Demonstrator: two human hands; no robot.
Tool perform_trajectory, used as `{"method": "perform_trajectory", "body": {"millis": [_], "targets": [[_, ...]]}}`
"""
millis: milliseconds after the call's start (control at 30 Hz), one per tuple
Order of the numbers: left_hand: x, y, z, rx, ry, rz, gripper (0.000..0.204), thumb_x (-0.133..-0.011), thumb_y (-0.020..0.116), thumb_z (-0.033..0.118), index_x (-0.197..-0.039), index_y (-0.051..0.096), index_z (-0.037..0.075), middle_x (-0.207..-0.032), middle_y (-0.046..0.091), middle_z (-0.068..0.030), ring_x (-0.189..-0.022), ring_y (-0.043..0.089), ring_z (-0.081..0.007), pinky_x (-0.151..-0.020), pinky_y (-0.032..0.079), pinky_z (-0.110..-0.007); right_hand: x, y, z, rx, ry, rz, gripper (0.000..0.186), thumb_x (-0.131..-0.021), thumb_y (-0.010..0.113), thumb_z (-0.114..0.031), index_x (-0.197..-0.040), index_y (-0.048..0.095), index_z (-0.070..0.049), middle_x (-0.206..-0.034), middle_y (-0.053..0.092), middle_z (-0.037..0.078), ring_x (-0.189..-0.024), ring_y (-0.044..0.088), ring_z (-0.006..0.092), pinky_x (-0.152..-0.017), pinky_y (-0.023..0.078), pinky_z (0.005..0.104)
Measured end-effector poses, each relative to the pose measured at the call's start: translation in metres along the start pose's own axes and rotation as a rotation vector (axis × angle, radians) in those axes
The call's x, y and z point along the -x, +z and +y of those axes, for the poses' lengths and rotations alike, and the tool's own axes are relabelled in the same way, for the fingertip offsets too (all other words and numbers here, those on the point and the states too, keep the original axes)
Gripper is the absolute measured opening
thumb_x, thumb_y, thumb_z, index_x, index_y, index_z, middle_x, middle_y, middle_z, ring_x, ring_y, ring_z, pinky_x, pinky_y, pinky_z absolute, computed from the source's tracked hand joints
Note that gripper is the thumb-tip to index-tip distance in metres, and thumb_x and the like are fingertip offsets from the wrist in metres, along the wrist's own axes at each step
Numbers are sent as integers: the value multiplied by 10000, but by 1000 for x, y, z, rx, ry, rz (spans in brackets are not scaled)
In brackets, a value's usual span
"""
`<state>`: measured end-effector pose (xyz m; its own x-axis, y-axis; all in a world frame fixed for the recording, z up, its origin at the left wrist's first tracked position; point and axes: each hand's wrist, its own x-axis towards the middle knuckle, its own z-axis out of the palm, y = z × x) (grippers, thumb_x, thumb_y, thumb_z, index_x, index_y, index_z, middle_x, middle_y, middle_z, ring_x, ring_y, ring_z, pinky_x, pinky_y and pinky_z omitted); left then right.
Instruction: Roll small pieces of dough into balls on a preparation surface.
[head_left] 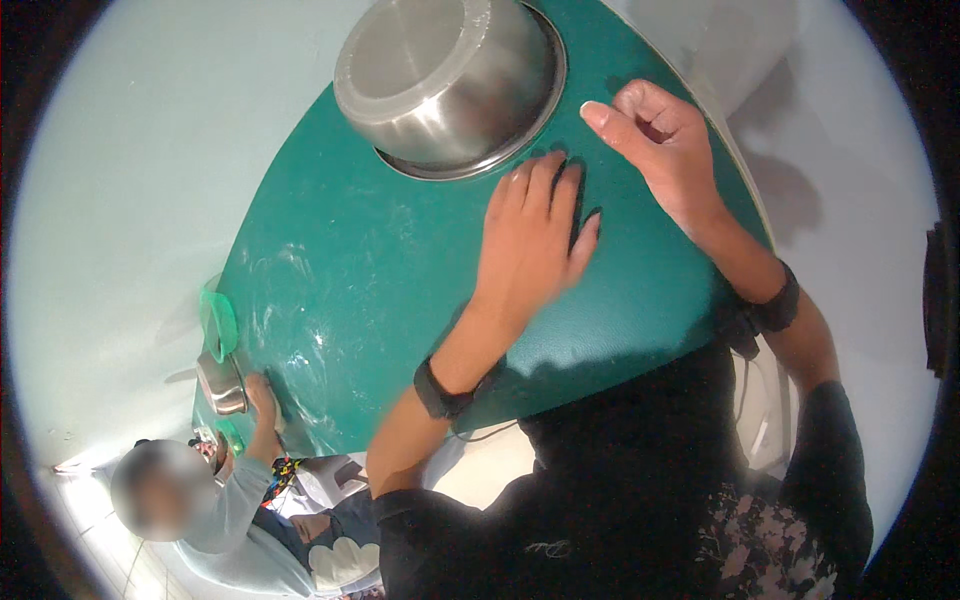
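Note:
A large stainless steel bowl (450, 85) lies upside down at the far side of the green tabletop, its rim down on the surface. My left hand (530, 225) is palm down over the table just this side of the bowl, fingers stretched and thumb apart. Its fingertips come close to the rim; whether they touch it I cannot tell. To the right of the bowl, my right hand (665, 140) is raised with its fingers curled in and the thumb pointing toward the bowl. Nothing shows in it. Whitish traces mark its thumb and fingers.
White powdery smears (290, 310) mark the left part of the green table (390, 290). Near its far left edge stand a green translucent container (218, 325) and a small metal container (222, 385). Another person's hand (264, 402) rests beside them. Walls border the table left and right.

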<state>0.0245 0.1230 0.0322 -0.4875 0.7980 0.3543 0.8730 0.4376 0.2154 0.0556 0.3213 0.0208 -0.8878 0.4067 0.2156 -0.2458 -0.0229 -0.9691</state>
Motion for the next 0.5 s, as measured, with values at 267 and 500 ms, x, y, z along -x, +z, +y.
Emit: {"method": "perform_trajectory", "body": {"millis": [267,500], "targets": [[85,-48,20,129,-216,-143,488,-891,815,37,-1341,626,16,-1385,631,-197,-1212,636,-414,-1008,545,-501,7,-3,-12,4,-15,-165,541,-972,880,-178,-698,416,-125,-690,419,-93,-647,348,11,-553,285,259],[132,-81,44,246,-284,-253,525,-823,857,9,-1286,610,38,-1352,650,-172,-1165,665,-417,-957,572,-485,12,-2,-15,57,-154,-354,528,-957,850,-57,-722,381,-118,-683,407,-43,-641,340,45,-570,278,272]]}}
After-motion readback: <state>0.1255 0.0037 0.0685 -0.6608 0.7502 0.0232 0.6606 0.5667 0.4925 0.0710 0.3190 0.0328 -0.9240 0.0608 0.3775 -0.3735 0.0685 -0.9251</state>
